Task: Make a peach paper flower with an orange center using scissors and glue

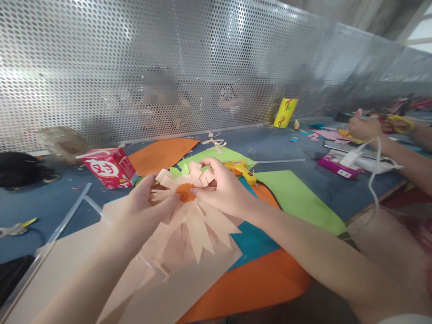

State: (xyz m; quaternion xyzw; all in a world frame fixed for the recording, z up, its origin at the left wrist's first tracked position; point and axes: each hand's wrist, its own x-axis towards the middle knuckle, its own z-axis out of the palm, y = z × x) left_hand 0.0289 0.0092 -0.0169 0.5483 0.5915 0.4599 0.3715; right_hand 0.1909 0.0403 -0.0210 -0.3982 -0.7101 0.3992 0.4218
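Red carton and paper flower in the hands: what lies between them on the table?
Head view: an orange paper sheet lies between the red carton and the paper flower.

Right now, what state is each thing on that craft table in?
Paper flower: held up off the table, peach petals fanned out, orange centre in place.
Left hand: pinching the flower's left petals.
Right hand: fingertips pressing at the orange centre.
Glue gun: lying on the green sheet, untouched.
Red carton: lying on its side.
Yellow roll: leaning against the perforated screen.
Peach paper sheet: lying flat under the flower.
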